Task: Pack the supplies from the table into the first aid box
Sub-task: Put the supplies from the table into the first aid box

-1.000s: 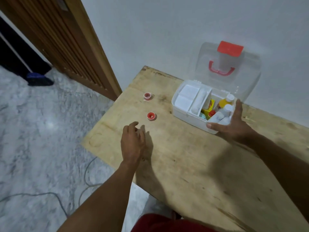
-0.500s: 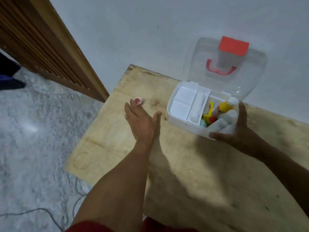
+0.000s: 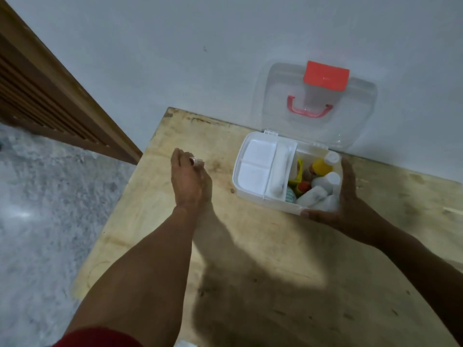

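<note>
The white first aid box (image 3: 236,174) stands open at the back of the wooden table (image 3: 263,266), its clear lid (image 3: 355,126) with a red latch leaning on the wall. A white divided tray (image 3: 255,166) fills its left half. The right half holds a yellow bottle (image 3: 321,167), white bottles (image 3: 327,180) and a white roll (image 3: 313,195). My right hand (image 3: 350,209) grips the box's front right corner. My left hand (image 3: 189,181) lies left of the box, fingers closed around a small red-and-white roll (image 3: 197,161) that barely peeks out. A second small roll is hidden.
The table's left edge (image 3: 112,221) drops to a grey marble floor (image 3: 45,221). A brown slatted door and its frame (image 3: 62,101) stand at far left. The grey wall (image 3: 225,58) runs right behind the table and box.
My left hand has reached forward across the table, covering the nearer roll and closing on the farther one. My right hand has stayed on the box's corner. The camera has moved in closer.
</note>
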Motion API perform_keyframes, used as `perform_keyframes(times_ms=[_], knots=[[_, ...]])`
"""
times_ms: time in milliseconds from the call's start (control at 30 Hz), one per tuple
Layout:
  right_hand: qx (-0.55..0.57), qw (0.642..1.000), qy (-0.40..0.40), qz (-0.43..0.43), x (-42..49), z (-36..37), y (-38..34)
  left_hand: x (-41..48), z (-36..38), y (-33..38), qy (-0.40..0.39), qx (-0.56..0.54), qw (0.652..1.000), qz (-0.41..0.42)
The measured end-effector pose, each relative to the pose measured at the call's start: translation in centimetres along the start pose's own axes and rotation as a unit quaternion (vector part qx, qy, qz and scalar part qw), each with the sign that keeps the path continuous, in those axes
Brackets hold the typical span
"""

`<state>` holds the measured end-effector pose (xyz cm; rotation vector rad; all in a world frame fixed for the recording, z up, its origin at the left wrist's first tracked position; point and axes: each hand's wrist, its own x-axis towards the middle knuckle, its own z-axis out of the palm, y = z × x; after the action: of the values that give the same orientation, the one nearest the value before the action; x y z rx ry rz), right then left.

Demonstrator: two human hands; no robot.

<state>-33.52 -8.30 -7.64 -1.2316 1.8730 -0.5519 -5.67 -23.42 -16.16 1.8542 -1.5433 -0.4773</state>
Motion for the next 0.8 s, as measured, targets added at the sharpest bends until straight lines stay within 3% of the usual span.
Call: perform_keyframes(times_ms=[33,133,300,467,633,700,800], knots=[[0.002,1.000,0.000,0.001,0.1,0.0,0.2,0.2,-0.2,-0.2,-0.015,-0.013,1.000,-0.015],[0.021,1.000,-0.005,0.009,0.2,0.0,0.1,0.2,-0.5,-0.9,-0.050,0.019,0.998,0.044],[0.025,1.000,-0.015,-0.002,-0.1,0.0,-0.1,-1.3,-1.5,-0.6,-0.061,0.047,0.996,0.043],[0.022,1.000,0.000,-0.008,0.0,0.1,0.1,-4.2,-0.9,-1.4,-0.060,0.040,0.991,0.116],[0.007,1.000,-0.016,0.008,0.1,0.1,0.4,-6.1,-1.2,-2.4,-0.050,0.088,0.954,0.282],[0.011,1.000,-0.013,-0.001,0.2,0.0,0.5,-6.0,-1.5,-2.1,-0.083,0.078,0.960,0.254],[0.017,1.000,-0.019,-0.001,0.3,0.1,0.7,-4.9,-2.2,-0.8,-0.131,0.024,0.984,0.120]])
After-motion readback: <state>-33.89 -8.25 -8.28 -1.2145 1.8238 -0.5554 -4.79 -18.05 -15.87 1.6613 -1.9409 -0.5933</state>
